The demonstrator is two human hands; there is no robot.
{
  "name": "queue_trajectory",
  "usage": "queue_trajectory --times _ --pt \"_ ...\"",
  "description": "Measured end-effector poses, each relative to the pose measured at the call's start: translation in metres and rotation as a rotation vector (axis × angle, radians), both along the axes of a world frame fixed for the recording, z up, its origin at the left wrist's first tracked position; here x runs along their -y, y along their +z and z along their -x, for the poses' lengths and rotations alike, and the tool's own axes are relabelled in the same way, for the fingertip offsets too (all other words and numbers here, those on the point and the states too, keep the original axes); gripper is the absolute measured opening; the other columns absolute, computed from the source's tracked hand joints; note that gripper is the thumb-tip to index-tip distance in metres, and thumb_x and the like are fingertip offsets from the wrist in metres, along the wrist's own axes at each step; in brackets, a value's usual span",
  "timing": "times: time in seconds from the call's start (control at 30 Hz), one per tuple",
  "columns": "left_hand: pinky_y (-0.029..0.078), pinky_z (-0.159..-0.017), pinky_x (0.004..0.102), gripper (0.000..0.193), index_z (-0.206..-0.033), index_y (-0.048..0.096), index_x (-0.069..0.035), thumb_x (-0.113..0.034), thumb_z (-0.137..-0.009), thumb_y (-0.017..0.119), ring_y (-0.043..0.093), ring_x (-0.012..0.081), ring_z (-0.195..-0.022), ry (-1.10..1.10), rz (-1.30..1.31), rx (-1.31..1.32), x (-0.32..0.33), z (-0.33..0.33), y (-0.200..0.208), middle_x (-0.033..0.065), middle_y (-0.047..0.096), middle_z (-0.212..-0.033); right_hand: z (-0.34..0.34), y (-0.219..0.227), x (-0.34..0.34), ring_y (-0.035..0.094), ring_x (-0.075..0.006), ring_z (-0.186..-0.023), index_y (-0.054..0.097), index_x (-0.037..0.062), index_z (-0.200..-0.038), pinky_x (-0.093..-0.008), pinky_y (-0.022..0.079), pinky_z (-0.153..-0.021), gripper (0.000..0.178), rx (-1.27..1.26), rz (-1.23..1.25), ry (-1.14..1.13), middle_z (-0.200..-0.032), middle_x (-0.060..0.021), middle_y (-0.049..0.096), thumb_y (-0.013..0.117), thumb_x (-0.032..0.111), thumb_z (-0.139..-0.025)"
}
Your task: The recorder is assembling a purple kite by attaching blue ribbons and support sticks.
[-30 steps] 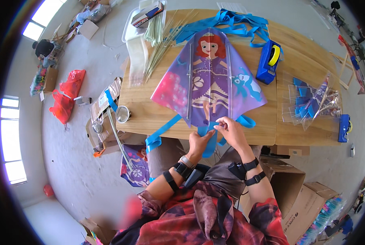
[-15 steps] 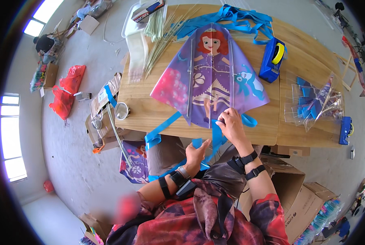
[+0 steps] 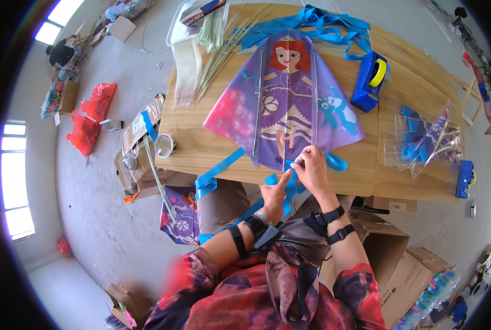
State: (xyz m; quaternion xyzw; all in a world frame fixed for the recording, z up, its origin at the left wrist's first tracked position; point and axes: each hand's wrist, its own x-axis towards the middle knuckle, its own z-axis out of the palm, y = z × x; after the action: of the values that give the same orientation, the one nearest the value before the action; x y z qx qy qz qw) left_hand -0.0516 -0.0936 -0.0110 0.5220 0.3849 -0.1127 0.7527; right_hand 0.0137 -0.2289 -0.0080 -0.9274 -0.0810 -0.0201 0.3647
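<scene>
A purple diamond-shaped kite (image 3: 333,82) with a printed red-haired figure lies on the table, its lower tip toward me. Thin rods run down it. At that tip my right hand (image 3: 313,171) pinches a blue ribbon (image 3: 291,164) between thumb and fingers. Just below and to the left, my left hand (image 3: 274,195) is closed on the same blue ribbon, its thumb pointing up close to the right fingertips. A bit of ribbon sticks out beside the left thumb, and more hangs below the hands over my lap. Other blue ribbon tails show on both sides of the kite's lower edge.
On the wooden table (image 3: 350,184) are a blue tape dispenser (image 3: 366,91), a heap of blue ribbon (image 3: 333,25), thin sticks (image 3: 223,55), a small round cup (image 3: 164,146) and clear-wrapped packets (image 3: 421,135). A second dispenser (image 3: 464,179) sits at the right edge. Cardboard boxes (image 3: 383,247) stand at lower right.
My left hand has moved up and right, closer to the right hand at the kite's tip. The right hand stays nearly in place, still pinching the ribbon.
</scene>
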Motion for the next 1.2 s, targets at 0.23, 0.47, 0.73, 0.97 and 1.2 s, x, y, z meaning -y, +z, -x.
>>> queue_trajectory --times 0.23,0.47,0.73,0.97,1.2 --pt "0.029 -0.042 0.0282 0.05 -0.07 0.047 -0.017 -0.037 -0.078 0.093 0.04 0.0061 -0.046 0.035 -0.069 -0.103 0.006 -0.003 -0.001 -0.0065 0.047 -0.061 0.001 0.005 -0.001 0.056 -0.0308 -0.106 0.066 0.0079 -0.078 -0.0446 0.043 -0.089 0.021 0.007 0.005 0.013 -0.106 -0.0074 0.056 0.086 0.013 -0.073" --pt "0.034 -0.043 0.0291 0.05 -0.069 0.051 -0.014 -0.038 -0.075 0.094 0.044 0.0087 -0.046 0.063 -0.107 -0.119 0.011 -0.006 0.001 -0.0028 0.052 -0.062 -0.006 -0.006 0.012 0.06 -0.0295 -0.097 0.065 0.0059 -0.095 -0.0434 0.047 -0.085 0.017 0.005 -0.153 0.006 -0.106 -0.0093 0.058 0.077 0.006 -0.083" --pt "0.031 -0.043 0.0261 0.052 -0.061 0.047 -0.018 -0.038 -0.079 0.092 0.039 0.0067 -0.044 0.044 -0.1 -0.197 0.01 -0.007 0.004 -0.0053 0.045 -0.058 -0.008 0.002 0.012 0.062 -0.022 -0.078 0.064 0.0037 -0.099 -0.0357 0.051 -0.072 0.014 -0.034 -0.324 -0.014 -0.103 -0.0102 0.057 0.071 -0.001 -0.088" --pt "0.027 -0.042 0.0261 0.052 -0.061 0.046 -0.019 -0.036 -0.08 0.091 0.035 0.0058 -0.043 0.054 -0.085 -0.183 0.011 -0.006 0.004 -0.0064 0.042 -0.056 -0.006 0.006 0.012 0.06 -0.0232 -0.088 0.064 0.0055 -0.1 -0.0372 0.049 -0.081 0.021 -0.112 -0.218 -0.006 -0.106 -0.0093 0.056 0.077 0.001 -0.084" --pt "0.03 -0.041 0.0276 0.046 -0.063 0.053 -0.016 -0.037 -0.081 0.09 0.043 0.0065 -0.043 0.01 -0.041 -0.144 0.005 -0.003 0.004 -0.0053 0.051 -0.057 -0.003 0.008 0.008 0.056 -0.0335 -0.114 0.063 0.0086 -0.099 -0.0452 0.043 -0.098 0.032 -0.061 -0.121 0.015 -0.111 -0.011 0.056 0.085 0.011 -0.076"
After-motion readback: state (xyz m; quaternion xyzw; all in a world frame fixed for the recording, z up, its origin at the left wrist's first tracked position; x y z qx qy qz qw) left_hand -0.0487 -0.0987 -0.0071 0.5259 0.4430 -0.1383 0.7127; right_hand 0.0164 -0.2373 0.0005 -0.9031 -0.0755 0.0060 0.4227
